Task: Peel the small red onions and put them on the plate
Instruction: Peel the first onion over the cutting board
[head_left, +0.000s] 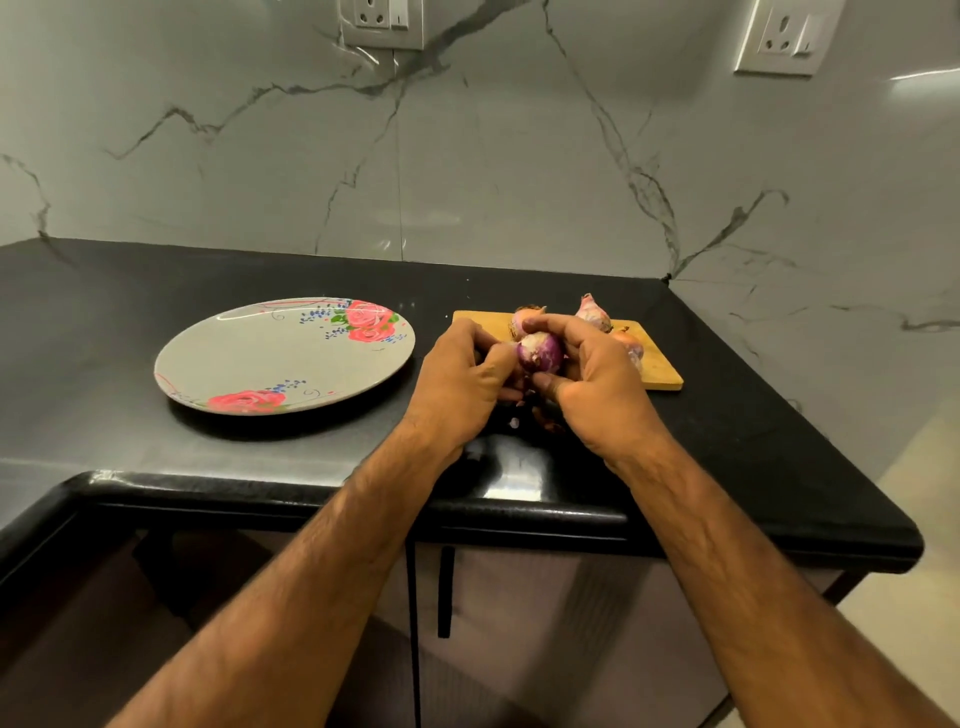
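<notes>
Both hands grip one red onion (540, 352) between them above the near edge of the cutting board (660, 371), left hand (462, 371) and right hand (597, 379) curled round it, the empty plate (218, 358) lying to the left, nearer the left hand.

Plate (249, 358): pale grey, pink roses with green leaves, blue dotted sprigs, thin red swirls.
Half-peeled onion (540, 354): purple-red, white patch on top.
Other onions (592, 313): pale pink, papery brown.
Cutting board (660, 371): honey-yellow wood.
Counter (104, 312): glossy black.
Wall (467, 156): off-white marble, dark grey veins.
Sockets (382, 21): white.
Cabinet doors (545, 623): dull grey-brown.
Cabinet handle (445, 592): black.
</notes>
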